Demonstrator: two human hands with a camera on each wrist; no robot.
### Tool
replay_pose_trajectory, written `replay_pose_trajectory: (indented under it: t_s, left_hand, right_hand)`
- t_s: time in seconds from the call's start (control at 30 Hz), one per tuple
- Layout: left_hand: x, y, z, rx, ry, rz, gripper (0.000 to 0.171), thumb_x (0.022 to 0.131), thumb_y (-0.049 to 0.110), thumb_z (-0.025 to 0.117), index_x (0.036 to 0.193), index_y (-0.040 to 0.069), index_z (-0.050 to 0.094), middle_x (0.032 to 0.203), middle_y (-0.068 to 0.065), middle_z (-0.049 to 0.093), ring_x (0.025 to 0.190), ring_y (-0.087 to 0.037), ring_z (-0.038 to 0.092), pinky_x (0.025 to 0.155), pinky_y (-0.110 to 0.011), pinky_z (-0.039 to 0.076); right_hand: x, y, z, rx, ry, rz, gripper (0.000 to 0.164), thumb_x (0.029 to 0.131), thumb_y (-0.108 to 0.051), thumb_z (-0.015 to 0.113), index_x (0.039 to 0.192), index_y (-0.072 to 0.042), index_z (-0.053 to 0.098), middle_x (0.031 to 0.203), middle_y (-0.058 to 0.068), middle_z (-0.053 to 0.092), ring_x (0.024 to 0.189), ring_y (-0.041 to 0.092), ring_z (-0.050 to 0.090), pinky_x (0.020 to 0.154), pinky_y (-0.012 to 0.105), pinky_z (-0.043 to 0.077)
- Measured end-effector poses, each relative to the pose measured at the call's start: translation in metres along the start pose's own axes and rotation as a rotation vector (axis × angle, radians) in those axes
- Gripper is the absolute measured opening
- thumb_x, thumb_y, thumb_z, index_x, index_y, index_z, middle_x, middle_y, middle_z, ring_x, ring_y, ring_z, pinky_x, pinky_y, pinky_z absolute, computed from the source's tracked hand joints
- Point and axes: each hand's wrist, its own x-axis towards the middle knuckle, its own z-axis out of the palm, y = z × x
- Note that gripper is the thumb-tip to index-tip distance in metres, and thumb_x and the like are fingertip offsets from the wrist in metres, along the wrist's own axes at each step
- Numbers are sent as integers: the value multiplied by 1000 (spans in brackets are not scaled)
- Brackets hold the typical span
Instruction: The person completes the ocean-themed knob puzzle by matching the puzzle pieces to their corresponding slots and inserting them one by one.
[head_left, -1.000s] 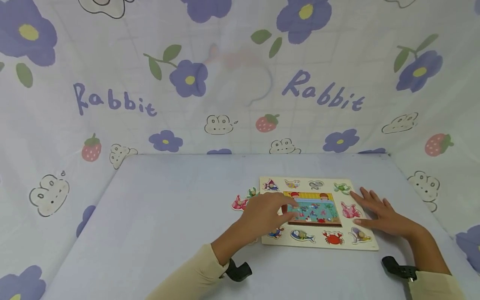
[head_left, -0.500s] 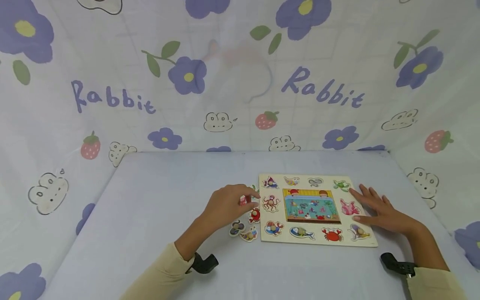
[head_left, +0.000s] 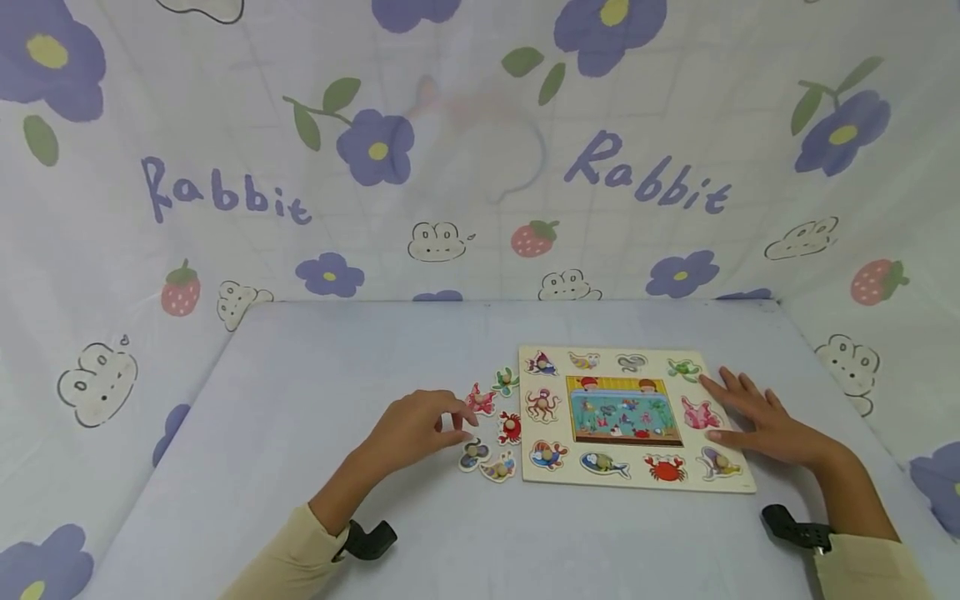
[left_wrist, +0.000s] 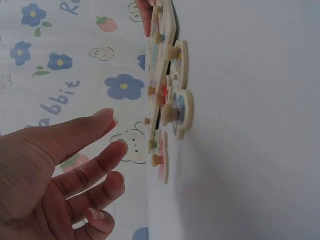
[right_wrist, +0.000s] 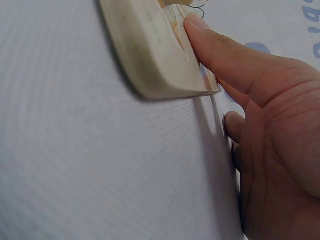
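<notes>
My left hand (head_left: 420,429) hovers just left of a loose group of knobbed wooden puzzle pieces, its fingers loosely bent with nothing between them. Nearest to its fingertips are a red starfish piece (head_left: 481,398) and a grey piece (head_left: 473,454). In the left wrist view, a gap separates the thumb and fingers (left_wrist: 105,160) from the pieces. On the right edge of the wooden puzzle board (head_left: 622,482) rests my right hand (head_left: 772,429), fingers spread and straight. In the right wrist view, its thumb (right_wrist: 220,47) touches the board's top near a corner.
A green turtle piece (head_left: 506,382), a red crab piece (head_left: 510,428) and a yellow-striped piece (head_left: 498,467) lie by the board's left edge. Knobbed pieces such as an octopus (head_left: 542,405) and a blue fish (head_left: 604,464) sit in the board. A printed curtain (head_left: 480,192) surrounds the table.
My left hand has moved left from above the board, past the loose pieces, uncovering the octopus and then the starfish. The right hand stays on the board's edge.
</notes>
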Motion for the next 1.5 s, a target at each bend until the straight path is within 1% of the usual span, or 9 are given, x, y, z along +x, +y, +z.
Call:
replay_pose_trajectory:
  t_s: [0.23, 0.4, 0.53, 0.77, 0.87, 0.97, 1.2, 1.37, 1.5]
  left_hand:
    - [-2, -11, 8, -22, -74, 26, 19, 87, 28, 83, 106, 29, 78, 89, 16, 65, 73, -7, 54, 62, -25, 46]
    - [-2, -13, 14, -6, -120, 36, 17, 87, 28, 82, 103, 29, 78, 86, 17, 63, 73, -5, 54, 63, -25, 45]
    - [0, -13, 19, 6, -132, 26, 16, 87, 27, 82, 102, 29, 78, 85, 18, 62, 74, -6, 53, 65, -25, 45]
    - [2, -15, 25, 26, -120, 6, 16, 87, 26, 82, 102, 30, 77, 83, 21, 61, 74, -5, 53, 65, -24, 45]
    - [2, -15, 25, 34, -116, 2, 15, 87, 27, 83, 100, 30, 77, 82, 21, 60, 73, -5, 53, 64, -24, 45]
    - [2, -15, 22, 30, -97, -12, 14, 86, 27, 83, 97, 28, 76, 80, 19, 59, 72, -6, 52, 63, -25, 44]
    - [2, -17, 16, 38, -28, -100, 15, 84, 29, 85, 90, 27, 71, 75, 14, 57, 69, -8, 50, 60, -27, 40]
    - [2, -21, 17, 55, -17, -137, 15, 85, 29, 84, 86, 25, 70, 71, 11, 56, 65, -8, 48, 57, -27, 38]
    - [1, -23, 16, 35, -25, -155, 16, 84, 31, 84, 87, 25, 70, 69, 10, 56, 64, -9, 48, 58, -28, 38]
  right_hand:
    - [0, -2, 1, 7, 0, -5, 94, 90, -41, 71, 163, -18, 17, 165, 29, -6, 148, 51, -20, 108, 69, -21]
    - [0, -3, 0, 11, 0, -3, 94, 90, -42, 72, 163, -19, 17, 165, 29, -5, 148, 51, -20, 108, 69, -21]
    - [0, -2, 0, 6, -2, 6, 94, 90, -42, 72, 163, -19, 17, 165, 29, -5, 148, 50, -20, 108, 69, -21]
    - [0, 1, 1, -9, 0, 5, 94, 90, -43, 71, 163, -19, 17, 165, 28, -6, 148, 50, -20, 108, 69, -21]
    - [0, 3, 1, -10, -1, 0, 94, 91, -42, 71, 163, -19, 16, 165, 28, -6, 148, 50, -20, 107, 70, -21]
    - [1, 3, 0, -4, -4, -3, 94, 91, -42, 71, 163, -20, 16, 165, 28, -6, 148, 50, -20, 108, 70, -21]
    - [0, 3, 0, -4, -6, -1, 94, 90, -42, 71, 163, -19, 16, 165, 28, -6, 148, 50, -20, 108, 69, -21]
    - [0, 2, -1, 0, -9, 4, 94, 90, -44, 71, 163, -20, 17, 166, 27, -6, 148, 50, -21, 108, 68, -23]
    - [0, 2, -1, -3, -10, 3, 95, 89, -46, 71, 163, -21, 16, 166, 26, -6, 148, 49, -21, 108, 67, -23]
